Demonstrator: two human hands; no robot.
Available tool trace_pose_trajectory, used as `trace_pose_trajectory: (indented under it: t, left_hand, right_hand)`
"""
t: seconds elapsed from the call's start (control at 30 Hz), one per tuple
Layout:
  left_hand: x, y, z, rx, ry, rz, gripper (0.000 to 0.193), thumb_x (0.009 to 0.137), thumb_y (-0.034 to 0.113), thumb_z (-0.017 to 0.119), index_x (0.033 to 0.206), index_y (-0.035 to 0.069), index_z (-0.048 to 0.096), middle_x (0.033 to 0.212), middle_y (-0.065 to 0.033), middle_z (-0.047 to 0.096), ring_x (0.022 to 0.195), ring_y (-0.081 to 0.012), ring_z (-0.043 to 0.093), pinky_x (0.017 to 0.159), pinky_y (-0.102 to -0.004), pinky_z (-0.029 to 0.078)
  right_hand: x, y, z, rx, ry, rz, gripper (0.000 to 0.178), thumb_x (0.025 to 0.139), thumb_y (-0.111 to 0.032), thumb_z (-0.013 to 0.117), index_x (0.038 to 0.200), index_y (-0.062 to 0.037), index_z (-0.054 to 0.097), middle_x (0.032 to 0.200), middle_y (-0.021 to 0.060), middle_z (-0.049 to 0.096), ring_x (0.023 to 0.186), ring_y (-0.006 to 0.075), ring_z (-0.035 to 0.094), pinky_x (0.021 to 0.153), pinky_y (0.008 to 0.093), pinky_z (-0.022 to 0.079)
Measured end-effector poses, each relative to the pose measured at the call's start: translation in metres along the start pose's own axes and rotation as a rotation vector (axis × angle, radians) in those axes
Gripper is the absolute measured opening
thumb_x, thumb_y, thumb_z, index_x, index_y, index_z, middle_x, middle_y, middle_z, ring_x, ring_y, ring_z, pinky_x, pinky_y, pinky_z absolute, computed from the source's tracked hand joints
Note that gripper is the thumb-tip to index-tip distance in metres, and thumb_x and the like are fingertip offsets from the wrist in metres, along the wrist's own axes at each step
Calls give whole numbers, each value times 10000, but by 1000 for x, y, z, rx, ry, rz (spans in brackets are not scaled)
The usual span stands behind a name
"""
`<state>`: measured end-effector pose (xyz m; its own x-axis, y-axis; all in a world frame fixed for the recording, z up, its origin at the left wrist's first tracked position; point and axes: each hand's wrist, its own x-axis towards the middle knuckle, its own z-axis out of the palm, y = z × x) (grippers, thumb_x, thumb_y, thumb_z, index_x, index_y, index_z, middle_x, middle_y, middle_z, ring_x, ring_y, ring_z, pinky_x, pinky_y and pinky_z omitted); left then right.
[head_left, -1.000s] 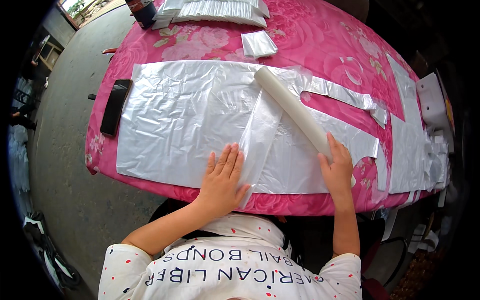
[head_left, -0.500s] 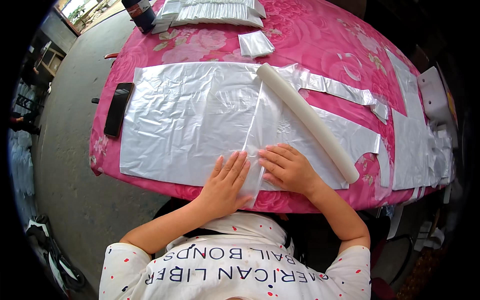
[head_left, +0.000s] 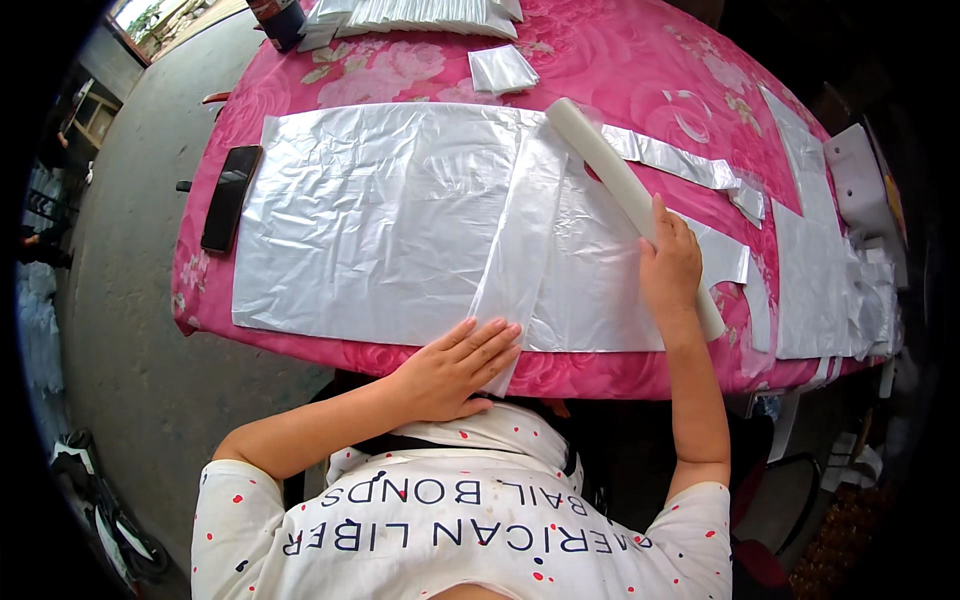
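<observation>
A stack of thin silvery-white plastic bags (head_left: 345, 225) lies flat across the table, its cut-out handle end on the right. Over its middle, a folded strip of clear film (head_left: 512, 235) slants down to the front edge. My left hand (head_left: 458, 368) rests on the lower end of that strip, palm down with fingers stretched out. A long white roll (head_left: 605, 158) lies slantwise over the right part of the bags. My right hand (head_left: 672, 265) is closed over the roll, below its middle, and hides part of it.
The table has a pink flowered cloth (head_left: 390, 75). A phone (head_left: 230, 200) lies left of the bags. Behind are a small folded plastic piece (head_left: 502, 70), a stack of folded bags (head_left: 410, 17) and a dark bottle (head_left: 278, 22). More plastic bags (head_left: 815, 285) and a white box (head_left: 860, 185) are right.
My right hand has left the film and moved right onto the roll, whose far end has shifted right. My left hand stays on the strip, which now lies wider and flatter.
</observation>
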<state>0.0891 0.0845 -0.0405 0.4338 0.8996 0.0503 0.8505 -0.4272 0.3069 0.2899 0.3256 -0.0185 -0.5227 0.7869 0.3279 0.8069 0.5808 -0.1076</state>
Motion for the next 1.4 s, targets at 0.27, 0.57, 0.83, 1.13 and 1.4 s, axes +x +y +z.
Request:
trace_pose_trajectory:
  t: [0.27, 0.57, 0.83, 1.13, 1.4]
  left_hand:
    - [0, 4, -7, -213, 255, -202, 664, 830, 358, 536, 1340, -17, 333, 1433, -171, 268, 1346, -304, 223, 1091, -448, 149]
    - [19, 18, 10, 199, 92, -129, 733, 820, 419, 521, 1345, -44, 301, 1441, -170, 251, 1354, -298, 200, 1099, -441, 117]
    - [16, 19, 17, 56, 92, -78, 808, 743, 461, 588, 1362, 21, 312, 1440, -170, 254, 1352, -295, 206, 1096, -427, 146]
    - [16, 18, 17, 207, 52, -8, 794, 695, 333, 652, 1378, 107, 316, 1450, -136, 250, 1347, -288, 225, 1082, -427, 195]
    - [21, 5, 15, 280, 9, 170, 595, 824, 195, 483, 1380, 84, 303, 1448, -136, 262, 1342, -259, 254, 1075, -410, 230]
  right_hand:
    - [-38, -8, -16, 161, 9, -32, 607, 724, -54, 647, 1295, -114, 450, 1078, 97, 556, 953, 288, 539, 826, 388, 438]
    - [-39, -12, 0, 29, 66, -83, 608, 712, -76, 665, 1284, -103, 459, 1088, 82, 544, 967, 273, 531, 843, 389, 421]
    - [-42, -40, -34, 348, 35, -271, 579, 681, -35, 650, 1238, -117, 513, 1047, 96, 577, 940, 288, 544, 848, 387, 418]
    - [-28, -34, -10, 324, -15, -364, 526, 683, -12, 596, 1200, -100, 546, 1040, 100, 586, 953, 285, 546, 848, 394, 407]
    - [-4, 2, -8, 225, 38, -231, 542, 671, -11, 607, 1202, -101, 544, 1050, 99, 577, 966, 288, 541, 850, 397, 405]
